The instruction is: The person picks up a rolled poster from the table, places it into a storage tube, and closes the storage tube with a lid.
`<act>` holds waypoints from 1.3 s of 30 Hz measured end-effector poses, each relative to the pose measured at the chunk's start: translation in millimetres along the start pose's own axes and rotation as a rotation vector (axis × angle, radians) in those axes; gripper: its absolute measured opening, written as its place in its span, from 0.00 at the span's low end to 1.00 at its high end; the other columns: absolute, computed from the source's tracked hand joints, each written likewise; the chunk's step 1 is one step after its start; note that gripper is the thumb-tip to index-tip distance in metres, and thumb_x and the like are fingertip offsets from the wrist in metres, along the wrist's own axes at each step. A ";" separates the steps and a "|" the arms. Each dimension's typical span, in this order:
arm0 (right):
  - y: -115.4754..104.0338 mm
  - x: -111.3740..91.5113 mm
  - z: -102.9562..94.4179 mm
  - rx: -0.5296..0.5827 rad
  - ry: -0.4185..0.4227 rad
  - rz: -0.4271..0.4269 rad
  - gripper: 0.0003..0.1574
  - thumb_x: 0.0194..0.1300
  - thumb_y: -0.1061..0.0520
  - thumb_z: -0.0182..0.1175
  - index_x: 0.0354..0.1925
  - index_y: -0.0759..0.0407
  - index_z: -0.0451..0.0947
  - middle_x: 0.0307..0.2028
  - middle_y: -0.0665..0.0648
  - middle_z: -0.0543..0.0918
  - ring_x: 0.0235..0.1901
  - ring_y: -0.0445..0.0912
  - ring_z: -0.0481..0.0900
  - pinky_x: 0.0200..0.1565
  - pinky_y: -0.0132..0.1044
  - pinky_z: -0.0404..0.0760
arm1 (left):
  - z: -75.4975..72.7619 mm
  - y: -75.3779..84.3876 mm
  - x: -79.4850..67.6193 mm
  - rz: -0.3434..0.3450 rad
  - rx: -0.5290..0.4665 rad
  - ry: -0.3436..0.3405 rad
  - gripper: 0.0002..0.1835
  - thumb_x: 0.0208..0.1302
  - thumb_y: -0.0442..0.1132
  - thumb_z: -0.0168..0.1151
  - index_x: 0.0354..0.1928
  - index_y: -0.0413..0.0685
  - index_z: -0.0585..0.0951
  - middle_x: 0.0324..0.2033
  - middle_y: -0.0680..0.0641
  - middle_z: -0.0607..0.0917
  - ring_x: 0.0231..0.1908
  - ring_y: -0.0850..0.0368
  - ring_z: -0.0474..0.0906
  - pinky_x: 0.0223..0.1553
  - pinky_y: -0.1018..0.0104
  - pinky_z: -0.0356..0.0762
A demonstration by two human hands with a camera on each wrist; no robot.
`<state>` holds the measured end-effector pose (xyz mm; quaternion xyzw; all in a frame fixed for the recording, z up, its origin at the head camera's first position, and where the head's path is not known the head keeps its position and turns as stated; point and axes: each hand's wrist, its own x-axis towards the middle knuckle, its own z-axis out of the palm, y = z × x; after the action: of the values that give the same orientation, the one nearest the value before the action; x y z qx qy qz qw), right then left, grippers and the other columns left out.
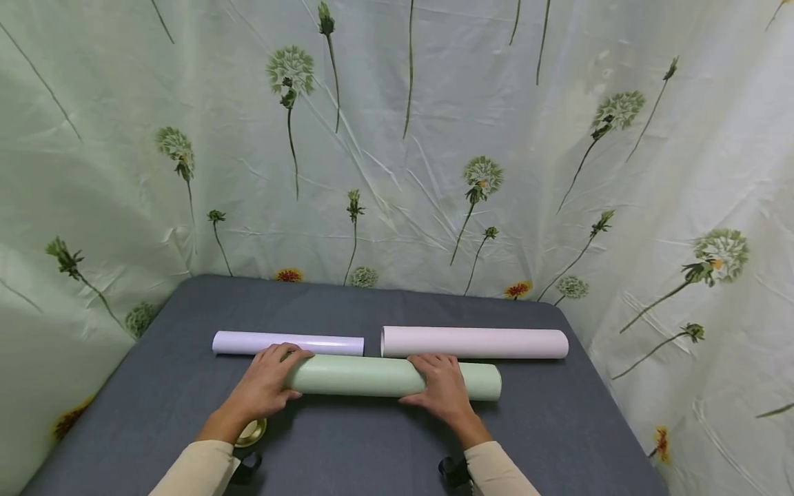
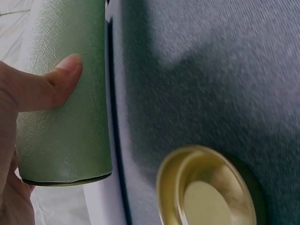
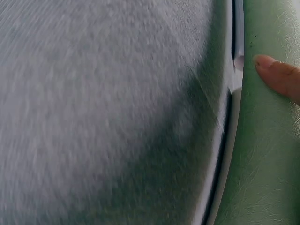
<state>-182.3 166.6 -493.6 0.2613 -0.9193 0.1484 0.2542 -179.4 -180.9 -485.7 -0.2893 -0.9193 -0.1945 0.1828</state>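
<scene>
A pale green roll point(image 1: 366, 376) with a creased, leathery surface lies crosswise between both hands. Near its left end my left hand point(image 1: 267, 379) grips it, and the left wrist view shows the thumb point(image 2: 51, 86) bent over the green roll point(image 2: 70, 136). My right hand point(image 1: 443, 386) holds it right of the middle, the fingers over the top and the thumb point(image 3: 279, 77) on the near side. Shadows fall on the dark cloth below. Behind the green roll lie a shiny lilac roll point(image 1: 291, 342) on the left and a pale pink roll point(image 1: 474, 343) on the right.
A round gold cup-like thing point(image 2: 206, 187) stands on the dark grey table point(image 1: 347, 448) beside my left wrist, partly hidden by it in the head view. Behind the table hangs a pale curtain point(image 1: 397, 151) printed with dandelions.
</scene>
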 end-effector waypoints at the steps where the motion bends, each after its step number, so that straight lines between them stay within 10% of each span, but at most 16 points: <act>1: -1.6 0.5 1.6 -0.006 -0.007 0.003 0.47 0.24 0.38 0.82 0.47 0.53 0.84 0.44 0.51 0.85 0.43 0.49 0.79 0.46 0.47 0.72 | -0.3 -1.5 -1.4 -0.009 -0.006 -0.012 0.39 0.32 0.37 0.82 0.54 0.51 0.78 0.46 0.45 0.77 0.48 0.44 0.73 0.47 0.41 0.69; 39: -21.8 6.4 24.1 -0.038 -0.106 0.052 0.47 0.31 0.35 0.79 0.51 0.52 0.82 0.45 0.50 0.84 0.44 0.47 0.78 0.50 0.46 0.72 | -2.5 -23.3 -16.6 -0.118 -0.058 -0.100 0.36 0.37 0.36 0.81 0.55 0.50 0.78 0.46 0.47 0.77 0.51 0.42 0.73 0.54 0.40 0.66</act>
<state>-184.2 136.4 -507.0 0.2400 -0.9405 0.1236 0.2062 -180.2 -207.3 -496.9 -0.2493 -0.9367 -0.2166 0.1163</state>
